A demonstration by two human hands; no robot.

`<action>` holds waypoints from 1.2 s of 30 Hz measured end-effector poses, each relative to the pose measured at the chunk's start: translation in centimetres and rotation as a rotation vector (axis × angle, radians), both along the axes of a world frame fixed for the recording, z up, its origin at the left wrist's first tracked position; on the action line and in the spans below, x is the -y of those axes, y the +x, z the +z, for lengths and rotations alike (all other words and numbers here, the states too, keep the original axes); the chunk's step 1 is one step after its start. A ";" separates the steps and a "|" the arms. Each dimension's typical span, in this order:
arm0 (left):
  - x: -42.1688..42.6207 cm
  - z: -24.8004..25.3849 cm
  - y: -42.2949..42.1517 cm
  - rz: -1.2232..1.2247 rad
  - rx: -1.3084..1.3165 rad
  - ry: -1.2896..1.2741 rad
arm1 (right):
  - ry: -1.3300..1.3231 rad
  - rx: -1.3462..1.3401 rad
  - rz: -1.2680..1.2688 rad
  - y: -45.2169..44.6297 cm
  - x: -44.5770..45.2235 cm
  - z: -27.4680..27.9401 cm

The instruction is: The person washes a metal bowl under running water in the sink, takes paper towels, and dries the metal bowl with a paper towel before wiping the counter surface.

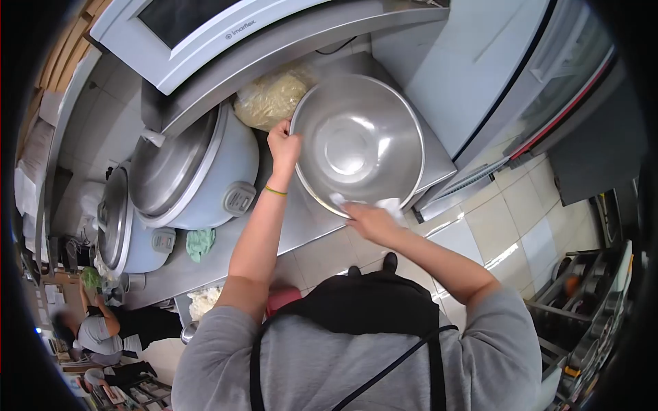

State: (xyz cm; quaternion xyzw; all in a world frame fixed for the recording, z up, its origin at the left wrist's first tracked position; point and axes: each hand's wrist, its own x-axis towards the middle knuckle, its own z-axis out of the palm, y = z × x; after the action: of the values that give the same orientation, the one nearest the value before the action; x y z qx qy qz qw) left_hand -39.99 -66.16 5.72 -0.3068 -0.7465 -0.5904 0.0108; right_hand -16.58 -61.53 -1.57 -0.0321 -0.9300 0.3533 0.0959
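A large stainless steel mixing bowl (pixel 401 137) rests on the metal counter, its shiny inside facing me. My left hand (pixel 284 145) is closed on the left part of its rim, with a yellow band round the wrist. At the near edge of the bowl, my right hand (pixel 373 222) holds a white cloth (pixel 389 205) against the rim. Parts of the cloth stick out on both sides of the fingers. Whether it is paper or fabric I cannot tell. Just behind my left hand lies a clear plastic bag (pixel 271 99) with pale yellowish contents.
Two large rice cookers (pixel 236 164) stand left on the steel counter (pixel 295 226), near a green cloth (pixel 200 244). A white microwave (pixel 205 41) sits on a shelf above. A fridge-like cabinet (pixel 473 75) is right. Another person (pixel 103 329) holds something leafy at far left.
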 end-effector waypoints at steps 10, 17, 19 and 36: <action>-2.1 -3.1 2.4 0.063 -0.136 0.028 | 0.700 -0.581 -0.119 5.6 -11.0 7.6; -0.6 2.0 6.9 -0.708 0.008 -0.237 | 0.484 -0.804 -0.586 6.9 -16.1 11.4; -1.3 1.8 7.9 -0.625 -0.034 -0.200 | 0.216 -1.073 -0.958 6.1 -15.1 11.6; 1.9 4.5 8.7 -0.380 0.259 0.158 | -1.139 -0.518 -0.624 3.6 -15.4 6.8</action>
State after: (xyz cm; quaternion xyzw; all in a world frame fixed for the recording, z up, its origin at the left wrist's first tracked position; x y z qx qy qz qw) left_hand -31.30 -68.06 10.21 -0.3618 -0.6220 -0.6727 -0.1723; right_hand -12.97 -46.13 5.20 -0.2577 -0.4946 0.7381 0.3797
